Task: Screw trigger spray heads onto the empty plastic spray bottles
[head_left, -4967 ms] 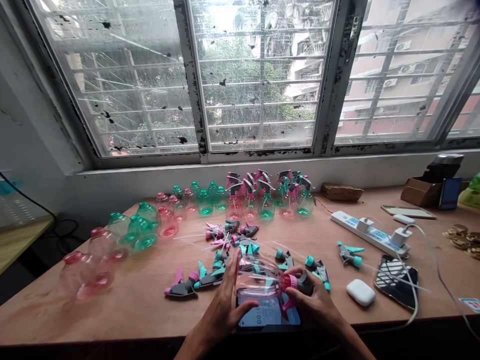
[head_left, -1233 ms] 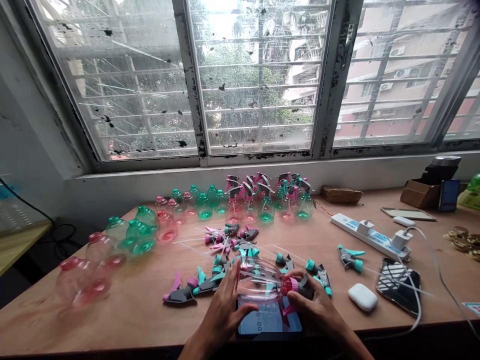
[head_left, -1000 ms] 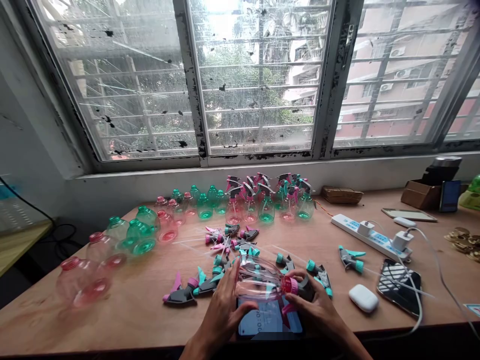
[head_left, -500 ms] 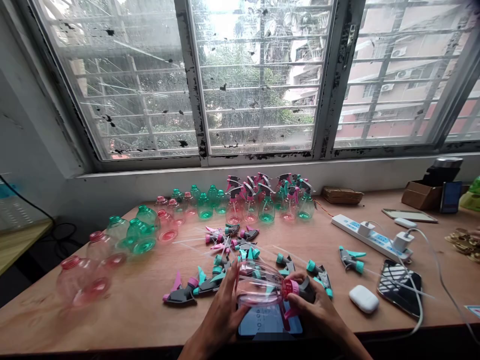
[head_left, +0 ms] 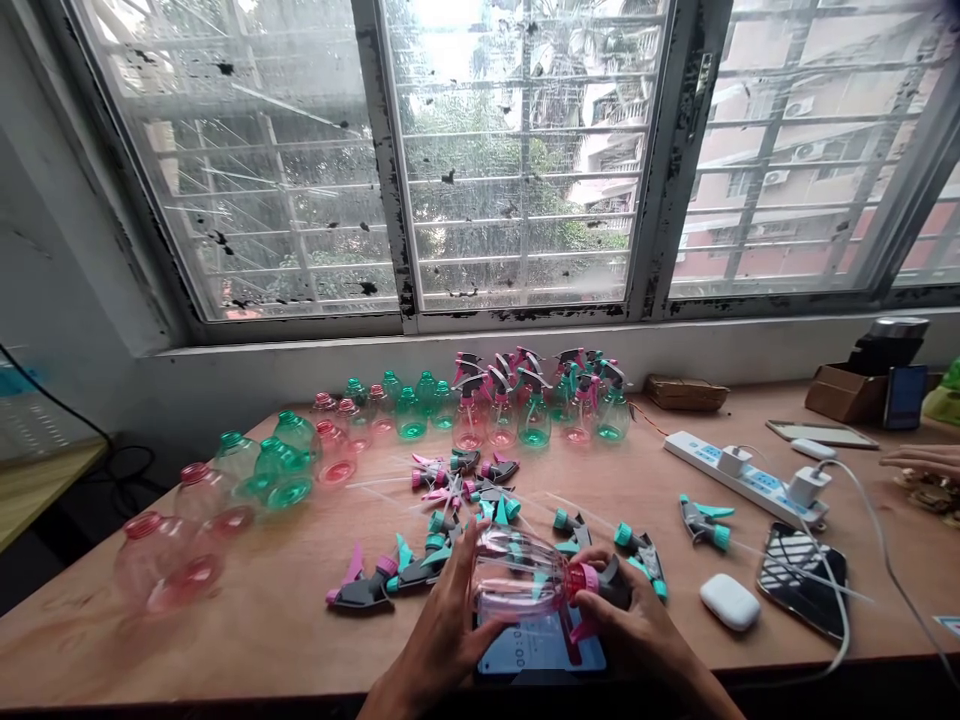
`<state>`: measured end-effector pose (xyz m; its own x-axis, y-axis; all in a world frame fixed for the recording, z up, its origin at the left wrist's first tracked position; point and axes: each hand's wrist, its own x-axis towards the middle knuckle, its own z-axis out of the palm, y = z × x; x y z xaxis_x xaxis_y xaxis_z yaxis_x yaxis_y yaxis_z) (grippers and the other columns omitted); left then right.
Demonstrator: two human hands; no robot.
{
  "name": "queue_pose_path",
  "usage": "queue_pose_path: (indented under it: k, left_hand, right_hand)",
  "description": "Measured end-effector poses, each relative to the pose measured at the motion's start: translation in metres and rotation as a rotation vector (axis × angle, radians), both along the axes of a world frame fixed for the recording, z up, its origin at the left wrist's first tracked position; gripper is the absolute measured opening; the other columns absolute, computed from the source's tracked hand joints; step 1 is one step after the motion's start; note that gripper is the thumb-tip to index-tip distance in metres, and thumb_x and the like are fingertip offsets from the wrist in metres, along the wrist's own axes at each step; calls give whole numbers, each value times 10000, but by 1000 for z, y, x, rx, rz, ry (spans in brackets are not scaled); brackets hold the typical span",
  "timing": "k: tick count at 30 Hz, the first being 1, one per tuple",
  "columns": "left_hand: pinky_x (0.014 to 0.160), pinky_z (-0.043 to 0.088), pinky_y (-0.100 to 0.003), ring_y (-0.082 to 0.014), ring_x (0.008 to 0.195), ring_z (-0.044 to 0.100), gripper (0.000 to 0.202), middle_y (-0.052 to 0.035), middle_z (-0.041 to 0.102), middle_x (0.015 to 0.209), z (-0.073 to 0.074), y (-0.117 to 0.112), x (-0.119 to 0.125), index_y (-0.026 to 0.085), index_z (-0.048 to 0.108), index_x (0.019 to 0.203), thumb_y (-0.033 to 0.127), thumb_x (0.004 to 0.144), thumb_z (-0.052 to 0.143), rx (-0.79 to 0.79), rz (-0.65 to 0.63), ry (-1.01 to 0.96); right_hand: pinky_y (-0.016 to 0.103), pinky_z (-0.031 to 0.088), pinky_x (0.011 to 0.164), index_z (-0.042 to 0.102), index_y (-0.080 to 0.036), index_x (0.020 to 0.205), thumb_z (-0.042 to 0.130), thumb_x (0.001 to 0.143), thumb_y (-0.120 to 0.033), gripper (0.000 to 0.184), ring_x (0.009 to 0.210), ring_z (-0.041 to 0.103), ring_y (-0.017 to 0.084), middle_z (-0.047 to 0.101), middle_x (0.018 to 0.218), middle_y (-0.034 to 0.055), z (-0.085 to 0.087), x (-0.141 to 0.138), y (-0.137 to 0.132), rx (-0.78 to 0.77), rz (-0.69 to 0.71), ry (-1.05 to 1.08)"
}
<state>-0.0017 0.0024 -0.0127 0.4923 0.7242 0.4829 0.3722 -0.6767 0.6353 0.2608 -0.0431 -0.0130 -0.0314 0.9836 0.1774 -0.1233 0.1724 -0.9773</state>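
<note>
A clear pink spray bottle [head_left: 517, 578] lies sideways between my hands, above a lit phone [head_left: 540, 648]. My left hand [head_left: 448, 605] is wrapped round its base end. At the neck, my right hand [head_left: 626, 605] grips the pink collar of a grey-and-pink trigger sprayer [head_left: 600, 580], which sits on the bottle's mouth. How tightly the collar is screwed cannot be seen. Just beyond the hands lies a pile of loose trigger sprayers [head_left: 469, 485], pink and teal, with thin clear tubes. One grey-and-pink sprayer head [head_left: 364, 588] rests left of my left hand.
Open-necked pink bottles [head_left: 161, 560] and green bottles [head_left: 285, 470] line the left and back. Bottles with sprayers fitted [head_left: 534, 415] stand under the window. To the right are a power strip [head_left: 750, 475], a white earbud case [head_left: 729, 602], a dark phone [head_left: 801, 580] and another person's hand [head_left: 919, 458].
My hands and the bottle stay nearly in place, with the bottle turned slightly. Another person's hand has come further into view at the right edge.
</note>
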Motion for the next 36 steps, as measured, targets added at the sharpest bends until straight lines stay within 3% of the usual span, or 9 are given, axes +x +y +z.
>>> queue_pose_path:
  k: [4, 8, 11, 13, 17, 21, 26, 31, 36]
  left_hand:
    - [1182, 274, -571, -369, 1494, 245, 1133, -158, 276, 1622, 4, 0, 1, 327, 33, 1578, 458, 765, 811, -1, 5, 0]
    - [1168, 334, -533, -350, 1500, 240, 877, -133, 221, 1645, 5, 0, 2, 335, 63, 1579, 451, 924, 634, 20, -12, -46]
    - [1127, 406, -512, -340, 1442, 383, 742, -122, 226, 1643, 6, -2, 3, 365, 83, 1573, 456, 983, 523, 4, -26, -69]
    - [1124, 410, -519, -348, 1418, 421, 824, -131, 226, 1641, 7, -3, 2, 368, 52, 1573, 505, 945, 568, -11, -30, -67]
    - [1167, 310, -572, -391, 1481, 272, 1093, -156, 195, 1647, 8, -3, 0, 337, -45, 1576, 566, 816, 706, 19, -39, -27]
    - [1175, 278, -591, -394, 1498, 209, 1008, -139, 209, 1648, 2, 1, 1, 343, -3, 1580, 464, 868, 701, 45, -29, -19]
    - [1136, 376, -557, -374, 1441, 370, 974, -154, 218, 1642, -2, 1, 1, 351, -46, 1576, 393, 913, 666, 8, -53, -54]
    - [1174, 245, -603, -393, 1504, 178, 1162, -156, 151, 1658, 2, -1, -2, 329, -81, 1573, 486, 798, 771, 10, -58, -6]
    - [1180, 243, -582, -360, 1511, 188, 963, -147, 129, 1662, 3, -2, 1, 313, -13, 1579, 298, 899, 669, -34, -54, -27]
  right_hand:
    - [267, 563, 562, 661, -212, 936, 835, 746, -427, 336, 656, 634, 182, 672, 772, 2, 0, 0, -1, 11, 7, -2]
    - [258, 540, 552, 660, -211, 944, 822, 756, -439, 336, 625, 628, 174, 666, 730, -12, 0, 0, -1, -4, 13, 4]
    - [264, 532, 580, 661, -200, 943, 827, 748, -436, 348, 656, 629, 180, 669, 762, -3, -1, 0, -1, 8, 13, -22]
    - [276, 535, 578, 655, -198, 952, 825, 745, -442, 362, 647, 628, 185, 662, 760, -4, -3, 0, 0, -4, 18, -28]
    - [289, 542, 580, 648, -200, 962, 831, 732, -446, 384, 642, 623, 188, 660, 761, -5, -6, 0, 1, -5, 12, -13]
    - [297, 548, 582, 641, -217, 960, 831, 726, -457, 386, 658, 635, 201, 660, 758, -6, -6, -1, 1, -20, 17, 9]
    - [304, 551, 588, 643, -225, 954, 820, 730, -476, 380, 668, 651, 216, 669, 752, -2, -5, -1, 0, -16, 9, -12]
    - [290, 547, 591, 656, -221, 947, 836, 722, -452, 369, 673, 635, 203, 676, 781, 2, -5, 0, 2, 6, 3, -8]
    - [287, 548, 588, 662, -225, 948, 832, 731, -447, 354, 672, 631, 201, 676, 778, 1, -5, 0, 0, 4, 0, 6]
